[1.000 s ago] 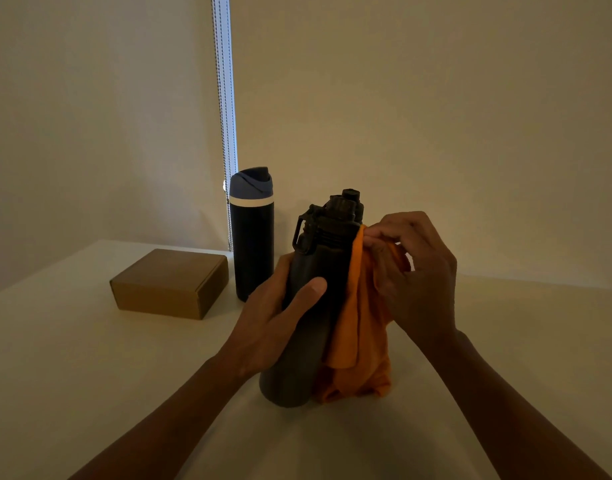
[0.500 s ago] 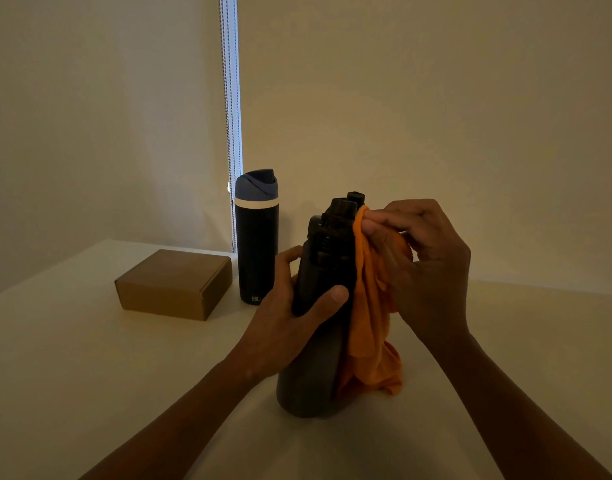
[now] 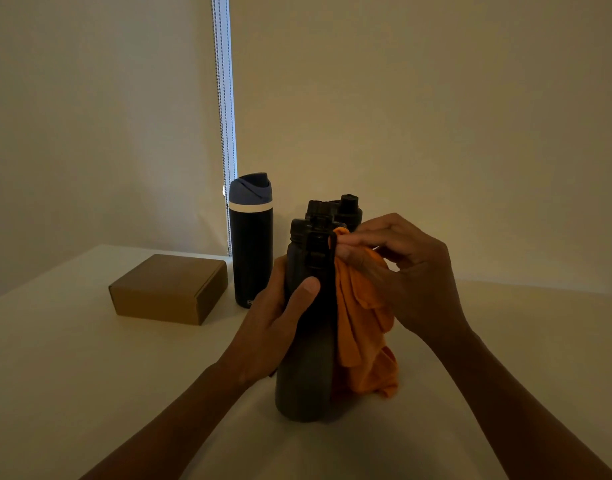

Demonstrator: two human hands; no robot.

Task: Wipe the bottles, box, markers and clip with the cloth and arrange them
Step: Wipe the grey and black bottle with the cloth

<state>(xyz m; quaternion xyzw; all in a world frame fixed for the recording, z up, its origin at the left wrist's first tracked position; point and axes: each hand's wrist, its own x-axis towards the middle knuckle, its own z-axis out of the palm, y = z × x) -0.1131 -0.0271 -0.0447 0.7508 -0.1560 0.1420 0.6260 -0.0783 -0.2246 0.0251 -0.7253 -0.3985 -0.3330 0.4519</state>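
A dark grey bottle (image 3: pixel 306 368) with a black sport lid stands on the white table (image 3: pixel 90 375) in the middle of the head view. My left hand (image 3: pixel 275 323) grips its body from the left, thumb across the front. My right hand (image 3: pixel 398 271) pinches an orange cloth (image 3: pixel 363 327) against the bottle's neck, and the cloth hangs down the bottle's right side to the table. A second bottle (image 3: pixel 251 251), dark with a blue lid, stands upright behind on the left. A brown cardboard box (image 3: pixel 169 289) lies closed to its left. No markers or clip show.
A plain wall rises behind the table, and a blind's bead chain (image 3: pixel 223 116) hangs down to the blue-lidded bottle. The light is dim.
The grey bottle has turned in my left hand, so its lid handle now faces me. My right hand with the cloth stays at the bottle's neck.
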